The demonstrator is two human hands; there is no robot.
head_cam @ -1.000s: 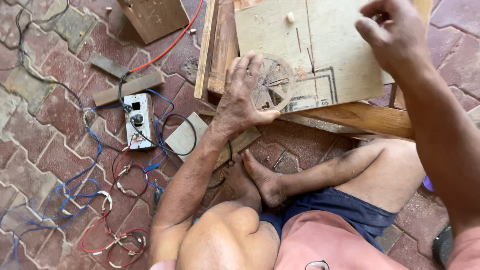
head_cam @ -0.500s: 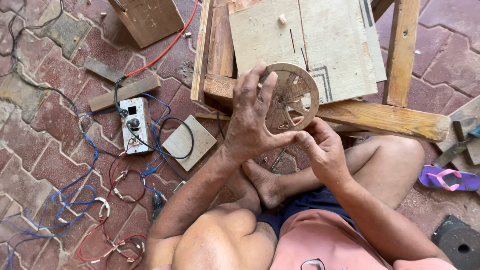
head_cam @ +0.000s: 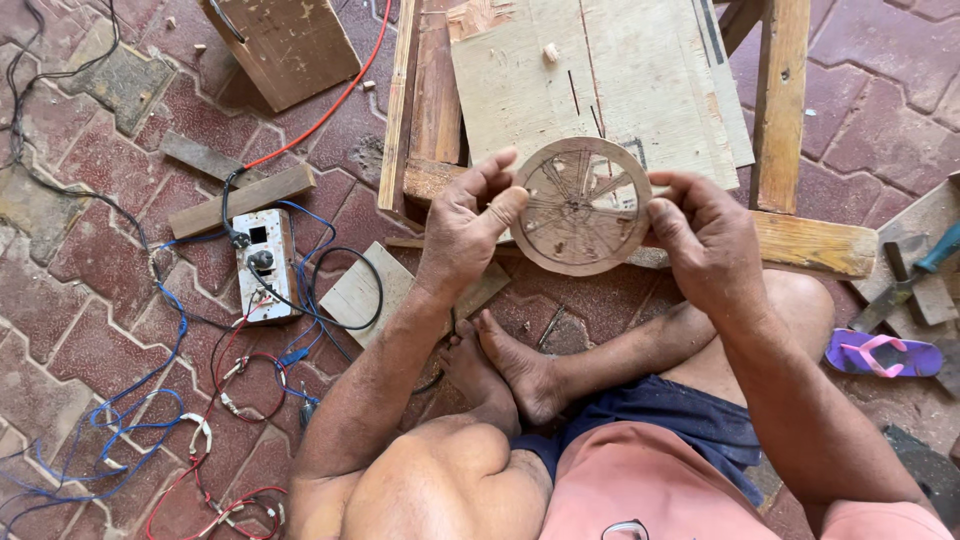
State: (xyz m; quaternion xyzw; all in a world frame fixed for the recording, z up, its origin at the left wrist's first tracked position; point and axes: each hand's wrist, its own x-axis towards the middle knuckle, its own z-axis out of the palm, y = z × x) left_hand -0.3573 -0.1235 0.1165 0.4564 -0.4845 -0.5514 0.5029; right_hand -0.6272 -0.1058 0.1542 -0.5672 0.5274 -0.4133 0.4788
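A round wooden disc (head_cam: 583,206) with pencil lines drawn across it like spokes is held up between both hands. My left hand (head_cam: 468,228) grips its left rim with thumb and fingers. My right hand (head_cam: 705,240) pinches its right rim. The disc hovers over the front edge of a plywood sheet (head_cam: 610,80) that lies on a wooden frame (head_cam: 800,235). I sit cross-legged on the brick floor, bare feet below the disc.
A white switch box (head_cam: 262,266) with red, blue and black wires (head_cam: 140,440) lies at left. Wood scraps (head_cam: 240,200) and a board (head_cam: 285,45) lie on the red paving. A purple sandal (head_cam: 885,355) and tools (head_cam: 920,270) sit at right.
The disc was pressed flat on the plywood by my left hand; it has been lifted. My right hand came down from the far side and took hold of the disc's right rim.
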